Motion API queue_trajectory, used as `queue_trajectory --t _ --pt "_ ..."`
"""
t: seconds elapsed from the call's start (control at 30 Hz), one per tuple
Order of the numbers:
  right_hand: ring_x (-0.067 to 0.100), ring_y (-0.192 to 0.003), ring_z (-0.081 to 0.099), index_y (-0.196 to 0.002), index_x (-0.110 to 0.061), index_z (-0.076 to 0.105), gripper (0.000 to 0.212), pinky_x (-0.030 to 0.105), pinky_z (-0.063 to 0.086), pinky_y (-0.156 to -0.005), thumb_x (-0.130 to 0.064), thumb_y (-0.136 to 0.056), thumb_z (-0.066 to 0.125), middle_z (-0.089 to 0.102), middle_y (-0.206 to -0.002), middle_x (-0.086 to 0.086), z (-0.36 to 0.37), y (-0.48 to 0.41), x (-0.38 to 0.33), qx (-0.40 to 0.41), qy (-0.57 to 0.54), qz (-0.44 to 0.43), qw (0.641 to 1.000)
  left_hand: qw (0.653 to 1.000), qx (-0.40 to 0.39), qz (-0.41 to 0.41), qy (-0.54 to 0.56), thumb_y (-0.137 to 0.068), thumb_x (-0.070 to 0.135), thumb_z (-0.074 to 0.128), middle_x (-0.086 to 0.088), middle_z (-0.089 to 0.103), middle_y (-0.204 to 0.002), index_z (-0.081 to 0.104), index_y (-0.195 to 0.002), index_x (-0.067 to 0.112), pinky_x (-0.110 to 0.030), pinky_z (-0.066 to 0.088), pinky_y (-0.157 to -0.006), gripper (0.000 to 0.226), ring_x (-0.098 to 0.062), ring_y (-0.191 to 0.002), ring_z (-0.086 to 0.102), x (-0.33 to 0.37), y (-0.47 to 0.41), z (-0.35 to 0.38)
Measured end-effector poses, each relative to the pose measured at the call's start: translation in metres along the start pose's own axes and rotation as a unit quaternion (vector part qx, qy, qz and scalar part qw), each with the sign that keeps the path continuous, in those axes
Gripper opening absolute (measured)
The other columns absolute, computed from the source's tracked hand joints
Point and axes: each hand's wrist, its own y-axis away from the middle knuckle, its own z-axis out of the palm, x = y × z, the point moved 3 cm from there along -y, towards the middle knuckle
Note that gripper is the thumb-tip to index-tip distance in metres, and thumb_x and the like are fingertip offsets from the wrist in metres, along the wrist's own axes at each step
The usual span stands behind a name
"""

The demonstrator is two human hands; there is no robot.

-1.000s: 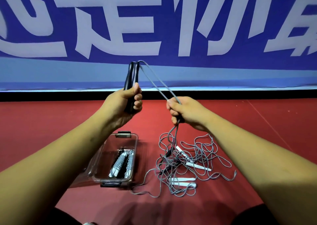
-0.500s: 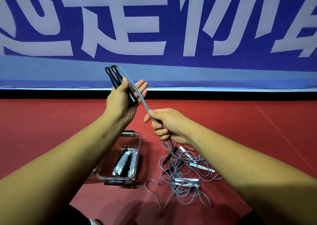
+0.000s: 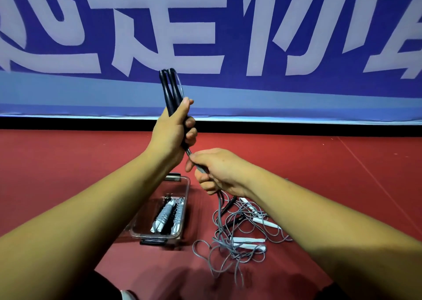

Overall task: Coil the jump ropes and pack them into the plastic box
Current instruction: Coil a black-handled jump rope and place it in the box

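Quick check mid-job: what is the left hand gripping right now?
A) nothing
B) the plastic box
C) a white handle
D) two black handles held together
D: the left hand has its fingers curled round the pair of black handles, held upright, while the right hand holds the grey cord just below them.

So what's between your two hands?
A short piece of thin grey jump rope, running from left hand to right hand, in the head view.
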Motion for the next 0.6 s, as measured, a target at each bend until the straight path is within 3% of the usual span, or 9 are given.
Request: queue_trajectory --t 0.1,0.17,0.27,0.37,0.47,0.53,0.6 --pt "0.019 -0.054 0.062 -0.086 -0.012 0.054 0.022 0.026 0.033 -0.056 -0.018 -0.102 0.041 0.049 -0.051 -0.002 0.009 0.005 0.009 -0.007 0.034 0.016 0.999 0.997 0.016 0.057 -0.041 -0.098 0.029 0.059 0.001 0.033 -0.061 0.051 -0.102 0.017 -0.025 0.022 -0.046 0.015 -0.015 -0.048 0.025 0.008 -0.007 -0.003" --pt "0.018 -0.055 0.061 -0.084 -0.012 0.053 0.021 0.027 0.04 -0.058 -0.016 -0.102 0.043 0.051 -0.052 -0.002 0.011 0.007 0.012 -0.018 0.031 0.02 0.999 0.996 0.04 0.061 -0.056 -0.098 0.026 0.059 0.001 0.034 -0.06 0.052 -0.094 0.02 -0.024 0.023 -0.045 0.01 -0.015 -0.046 0.026 0.011 -0.011 -0.01" --pt "0.011 -0.043 0.051 -0.091 -0.009 0.059 0.013 0.024 0.033 -0.051 -0.012 -0.099 0.049 0.049 -0.05 -0.003 -0.001 0.012 0.0 -0.002 0.068 -0.007 0.998 0.988 0.088 0.061 -0.109 -0.097 0.017 0.058 0.0 0.033 -0.056 0.051 -0.089 0.019 -0.023 0.024 -0.044 0.01 -0.015 -0.043 0.027 0.012 -0.02 -0.028" --pt "0.014 -0.045 0.051 -0.101 -0.002 0.065 0.013 0.023 0.036 -0.049 -0.01 -0.095 0.056 0.046 -0.055 0.001 -0.017 0.018 -0.017 -0.006 0.118 -0.027 0.993 0.97 0.107 0.065 -0.207 -0.095 0.015 0.058 -0.003 0.038 -0.056 0.053 -0.092 0.015 -0.025 0.029 -0.044 0.007 -0.016 -0.038 0.032 0.011 -0.027 -0.04" --pt "0.025 -0.067 0.067 -0.105 -0.01 0.068 0.016 0.029 0.04 -0.062 -0.005 -0.094 0.057 0.054 -0.071 0.011 -0.025 0.022 -0.018 -0.038 0.159 -0.027 0.986 0.932 0.078 0.111 -0.337 -0.095 0.018 0.059 -0.002 0.045 -0.059 0.054 -0.096 0.015 -0.027 0.038 -0.046 0.006 -0.018 -0.038 0.041 0.012 -0.027 -0.037" --pt "0.027 -0.062 0.06 -0.108 -0.008 0.066 0.02 0.031 0.047 -0.063 -0.001 -0.095 0.053 0.042 -0.059 0.005 -0.029 0.023 -0.013 -0.064 0.125 -0.006 0.99 0.892 0.059 0.135 -0.427 -0.093 0.021 0.059 0.001 0.05 -0.061 0.057 -0.102 0.016 -0.03 0.046 -0.052 0.01 -0.022 -0.043 0.051 0.013 -0.024 -0.035" --pt "0.017 -0.048 0.042 -0.109 -0.002 0.065 0.019 0.027 0.04 -0.053 -0.002 -0.096 0.052 0.037 -0.054 0.0 -0.038 0.024 -0.013 -0.055 0.128 -0.013 0.99 0.831 0.031 0.14 -0.537 -0.092 0.024 0.061 0.005 0.054 -0.064 0.06 -0.104 0.019 -0.035 0.051 -0.062 0.014 -0.028 -0.057 0.06 0.013 -0.022 -0.035"
